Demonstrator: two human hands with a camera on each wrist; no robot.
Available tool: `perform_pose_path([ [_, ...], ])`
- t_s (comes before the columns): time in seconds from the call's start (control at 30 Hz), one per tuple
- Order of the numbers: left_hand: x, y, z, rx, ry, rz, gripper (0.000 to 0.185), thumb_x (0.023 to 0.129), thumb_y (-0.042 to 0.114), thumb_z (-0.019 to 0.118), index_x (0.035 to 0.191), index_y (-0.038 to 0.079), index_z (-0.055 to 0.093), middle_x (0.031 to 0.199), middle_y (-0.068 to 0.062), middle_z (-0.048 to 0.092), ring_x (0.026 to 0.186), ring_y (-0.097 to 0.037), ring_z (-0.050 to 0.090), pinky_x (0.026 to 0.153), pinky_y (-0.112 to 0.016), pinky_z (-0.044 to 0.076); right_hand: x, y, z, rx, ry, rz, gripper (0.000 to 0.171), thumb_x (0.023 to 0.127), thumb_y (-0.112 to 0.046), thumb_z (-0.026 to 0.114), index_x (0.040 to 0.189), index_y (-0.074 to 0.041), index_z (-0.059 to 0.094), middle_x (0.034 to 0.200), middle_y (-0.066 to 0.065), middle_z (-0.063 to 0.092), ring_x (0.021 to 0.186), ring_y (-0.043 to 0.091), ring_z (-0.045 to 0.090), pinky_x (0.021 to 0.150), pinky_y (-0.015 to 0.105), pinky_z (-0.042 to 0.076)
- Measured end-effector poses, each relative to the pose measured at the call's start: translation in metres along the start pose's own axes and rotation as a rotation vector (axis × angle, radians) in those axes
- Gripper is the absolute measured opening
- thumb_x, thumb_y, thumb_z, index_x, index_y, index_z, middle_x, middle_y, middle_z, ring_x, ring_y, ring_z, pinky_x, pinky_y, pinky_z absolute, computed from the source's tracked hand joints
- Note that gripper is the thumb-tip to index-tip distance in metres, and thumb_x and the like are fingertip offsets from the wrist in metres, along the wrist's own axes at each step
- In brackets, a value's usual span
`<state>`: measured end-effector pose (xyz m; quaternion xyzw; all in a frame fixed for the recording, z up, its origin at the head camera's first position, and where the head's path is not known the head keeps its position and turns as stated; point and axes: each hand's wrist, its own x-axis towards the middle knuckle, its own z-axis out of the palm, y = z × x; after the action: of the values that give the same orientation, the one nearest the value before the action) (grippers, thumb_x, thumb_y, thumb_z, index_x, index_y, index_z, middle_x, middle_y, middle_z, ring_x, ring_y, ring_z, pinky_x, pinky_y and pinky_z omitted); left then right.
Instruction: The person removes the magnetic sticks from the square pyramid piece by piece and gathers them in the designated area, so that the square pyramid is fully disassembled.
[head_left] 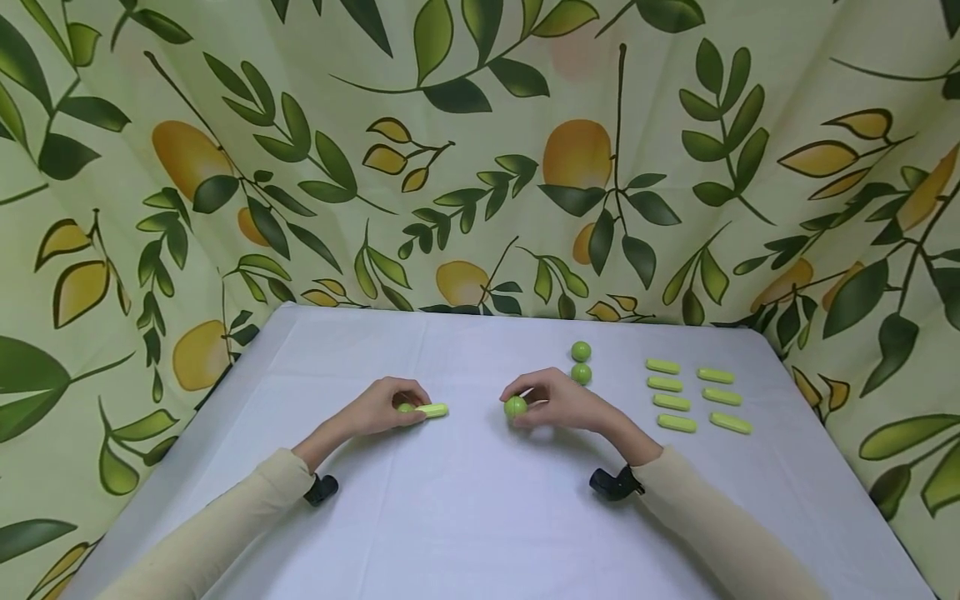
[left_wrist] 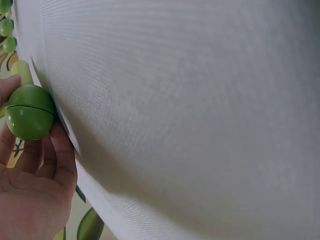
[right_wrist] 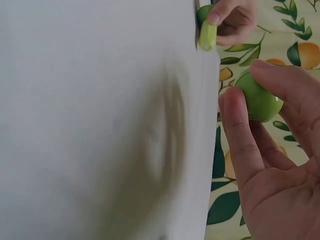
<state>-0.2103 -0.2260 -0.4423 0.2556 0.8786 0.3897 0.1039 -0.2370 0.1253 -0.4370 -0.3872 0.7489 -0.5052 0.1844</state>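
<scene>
My left hand (head_left: pixel 408 407) rests on the white table (head_left: pixel 480 517) and pinches a green ball (left_wrist: pixel 30 112). A pale green rod (head_left: pixel 433 409) sticks out to the right from those fingers; whether it is joined to the ball I cannot tell. My right hand (head_left: pixel 519 402) pinches a second green ball (head_left: pixel 515 407) between thumb and fingers just above the cloth. The right wrist view shows that ball (right_wrist: pixel 257 97) close up, with the left hand (right_wrist: pixel 227 20) and its rod (right_wrist: pixel 207 35) beyond. The two hands are a short gap apart.
Two more green balls (head_left: pixel 581 362) lie one behind the other just past my right hand. Several pale green rods (head_left: pixel 693 396) lie in two columns at the right. A leaf-and-fruit patterned cloth (head_left: pixel 480 167) walls the table in at the back and sides.
</scene>
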Motion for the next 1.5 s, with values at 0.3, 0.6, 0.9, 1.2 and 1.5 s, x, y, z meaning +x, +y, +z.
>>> perform_pose_path([
  [0.3,0.000,-0.002,0.001,0.006,0.000,0.003,0.012,0.092,0.008,0.076,0.104,0.008,0.073,0.099,0.002,0.068,0.087,-0.016,0.059,0.078,-0.030,0.050,-0.045,0.002,-0.021,0.020,0.110,0.055,0.038,0.084,-0.001,0.083,0.118,0.006,0.069,0.114,0.012,0.069,0.099,0.025,0.068,0.084,0.034,0.057],
  [0.6,0.000,-0.005,0.002,0.027,-0.004,0.014,0.013,0.092,0.010,0.077,0.105,0.011,0.073,0.097,0.006,0.067,0.087,-0.015,0.058,0.079,-0.029,0.051,-0.084,0.010,-0.041,-0.078,0.194,0.089,0.038,0.084,-0.007,0.085,0.118,0.002,0.070,0.114,0.011,0.069,0.098,0.024,0.067,0.083,0.030,0.057],
  [0.9,0.000,-0.006,0.002,0.007,-0.011,0.024,0.013,0.093,0.010,0.076,0.106,0.011,0.073,0.098,0.005,0.068,0.088,-0.015,0.059,0.080,-0.029,0.050,-0.114,0.012,-0.056,-0.098,0.216,0.134,0.038,0.086,-0.005,0.083,0.119,0.004,0.068,0.119,0.017,0.065,0.104,0.023,0.066,0.087,0.028,0.055],
  [1.2,0.000,-0.006,0.002,0.012,-0.006,0.021,0.012,0.093,0.010,0.076,0.105,0.011,0.074,0.098,0.005,0.068,0.088,-0.015,0.059,0.080,-0.030,0.051,-0.129,0.023,-0.054,-0.114,0.198,0.203,0.037,0.084,-0.007,0.084,0.117,0.002,0.069,0.118,0.015,0.067,0.102,0.022,0.067,0.084,0.029,0.057],
  [1.5,0.000,-0.007,0.002,0.013,-0.008,0.023,0.012,0.093,0.009,0.076,0.105,0.011,0.073,0.098,0.005,0.068,0.088,-0.015,0.059,0.080,-0.030,0.050,-0.128,0.028,-0.052,-0.164,0.168,0.202,0.036,0.083,-0.006,0.085,0.114,-0.001,0.070,0.116,0.012,0.067,0.102,0.020,0.066,0.083,0.029,0.057],
])
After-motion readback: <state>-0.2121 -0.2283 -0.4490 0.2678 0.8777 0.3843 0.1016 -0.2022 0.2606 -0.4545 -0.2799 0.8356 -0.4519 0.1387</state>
